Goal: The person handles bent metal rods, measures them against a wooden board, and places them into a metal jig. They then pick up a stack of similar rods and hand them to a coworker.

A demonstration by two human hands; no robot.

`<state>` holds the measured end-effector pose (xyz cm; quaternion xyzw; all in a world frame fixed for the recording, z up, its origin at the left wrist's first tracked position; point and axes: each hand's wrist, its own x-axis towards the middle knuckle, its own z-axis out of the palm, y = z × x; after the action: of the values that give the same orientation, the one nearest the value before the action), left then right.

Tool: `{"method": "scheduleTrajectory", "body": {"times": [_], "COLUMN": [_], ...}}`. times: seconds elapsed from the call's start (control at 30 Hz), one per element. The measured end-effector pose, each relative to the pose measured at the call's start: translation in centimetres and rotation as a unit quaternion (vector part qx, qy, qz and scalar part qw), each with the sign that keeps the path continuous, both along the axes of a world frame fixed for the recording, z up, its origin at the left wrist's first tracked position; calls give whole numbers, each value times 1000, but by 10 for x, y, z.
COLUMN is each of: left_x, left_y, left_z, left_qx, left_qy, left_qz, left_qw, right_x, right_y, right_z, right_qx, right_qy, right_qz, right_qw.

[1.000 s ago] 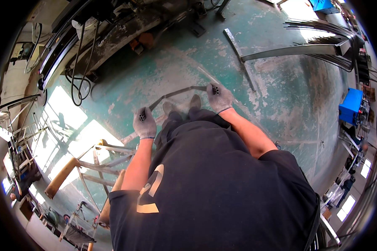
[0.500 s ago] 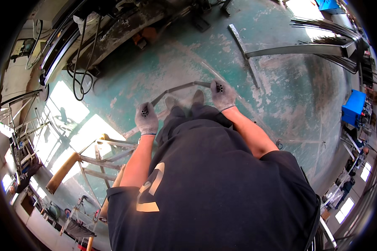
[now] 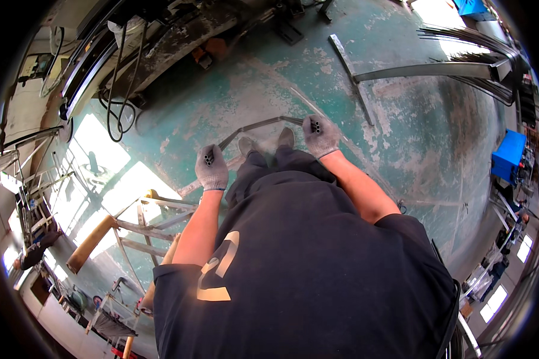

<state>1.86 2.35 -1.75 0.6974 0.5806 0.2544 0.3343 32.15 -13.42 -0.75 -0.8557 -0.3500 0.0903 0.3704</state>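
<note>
Several thin metal tubes (image 3: 259,124), bundled together and bent at angles, span the space in front of my legs. At one end my left hand (image 3: 212,170), in a grey knit glove, is closed around the bundle. My right hand (image 3: 321,137), gloved the same way, grips the other end, a little farther forward. Round open tube ends poke up out of both fists. Most of each hand's fingers are hidden from above. Below the middle stretch of the tubes my two shoes stand on the worn green floor (image 3: 269,78).
Left of me stands a metal frame (image 3: 156,230) with a cardboard-brown roll (image 3: 91,244). Dark machinery with hanging cables (image 3: 121,84) fills the far left. At the far right, a metal stand (image 3: 425,71) bears long thin rods (image 3: 461,37). A blue box (image 3: 508,157) sits on the right.
Both hands keep their hold on the tubes in almost the same pose. The whole view has shifted very slightly.
</note>
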Motion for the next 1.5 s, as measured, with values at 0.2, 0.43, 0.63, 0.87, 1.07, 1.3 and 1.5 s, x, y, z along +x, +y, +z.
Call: {"method": "scheduleTrajectory", "body": {"times": [0.2, 0.43, 0.63, 0.87, 1.07, 1.3, 1.5], "left_x": [1, -2, -5, 6, 2, 2, 6], "left_y": [-5, -14, -22, 1, -2, 3, 5], "left_z": [-4, -14, -20, -27, -28, -19, -24], "left_qx": [-21, -47, -41, -76, -61, -68, -73], "left_qy": [-32, -86, -90, -66, -76, -68, -88], "left_qz": [28, 82, 91, 115, 101, 82, 95], "left_qw": [999, 992, 991, 988, 990, 992, 989], "right_x": [4, 5, 9, 21, 19, 19, 21], "right_y": [-2, -12, -15, -4, 4, 6, 8], "right_z": [3, -13, -6, 1, 5, 6, 8], "right_qx": [1, -15, -4, -10, 3, -6, -15], "right_qy": [-17, 5, 18, 30, 24, 16, 14], "right_qz": [39, 91, 108, 98, 79, 79, 85], "right_qw": [999, 996, 994, 995, 997, 997, 996]}}
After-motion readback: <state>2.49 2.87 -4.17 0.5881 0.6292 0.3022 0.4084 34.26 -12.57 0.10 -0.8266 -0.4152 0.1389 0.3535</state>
